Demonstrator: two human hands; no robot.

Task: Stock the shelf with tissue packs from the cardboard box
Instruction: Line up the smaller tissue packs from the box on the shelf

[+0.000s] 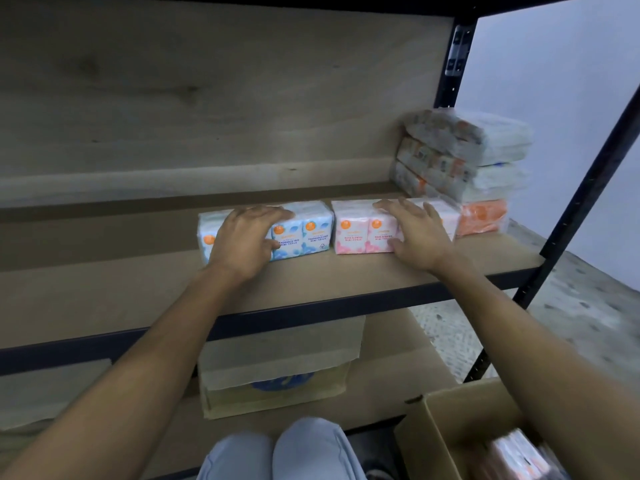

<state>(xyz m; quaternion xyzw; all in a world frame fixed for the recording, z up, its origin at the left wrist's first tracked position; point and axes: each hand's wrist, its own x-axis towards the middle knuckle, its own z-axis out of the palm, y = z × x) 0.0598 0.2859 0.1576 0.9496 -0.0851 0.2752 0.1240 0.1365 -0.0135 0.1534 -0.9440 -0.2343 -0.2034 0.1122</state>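
L hand [247, 237] fingers lie together atop the blue fragrance-free pack [306, 230], R hand [415, 235] fingers spread on the pink rose-scented pack [360, 230] beside it, so I'd press both evenly, fronts flush (cardboard box [446, 420] waits below my R wrist).

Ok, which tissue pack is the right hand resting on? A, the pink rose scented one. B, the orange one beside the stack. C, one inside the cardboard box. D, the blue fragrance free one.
A: the right hand lies across the pink pack on the shelf, while the left hand rests on the blue pack.
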